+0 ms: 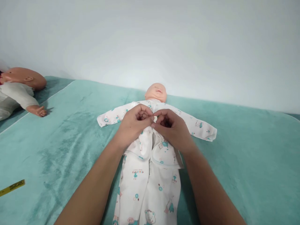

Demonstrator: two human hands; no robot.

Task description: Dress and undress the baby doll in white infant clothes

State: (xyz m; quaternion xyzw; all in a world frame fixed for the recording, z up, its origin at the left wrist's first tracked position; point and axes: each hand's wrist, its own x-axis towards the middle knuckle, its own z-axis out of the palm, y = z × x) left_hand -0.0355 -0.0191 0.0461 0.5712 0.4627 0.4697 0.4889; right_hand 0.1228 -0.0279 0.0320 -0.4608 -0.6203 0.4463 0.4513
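A baby doll (156, 91) lies on its back, dressed in a white printed jacket (142, 145) and matching printed trousers (152, 193). Both jacket sleeves stretch out to the sides. Over the doll's chest, my left hand (137, 120) pinches the front edge of the jacket. Opposite it, my right hand (172, 125) pinches the other front edge, the fingertips of both hands almost meeting. A small pale button (155, 119) shows between them. Below my hands the jacket's two front flaps hang apart with rounded corners. My fingers hide the upper front of the jacket.
A teal cloth (246, 168) covers the surface, wrinkled on the left. Another doll (28, 78) in white clothing lies at the far left. A yellow strip with dark marks (12, 187) is at the left edge. A pale wall (150, 40) rises behind.
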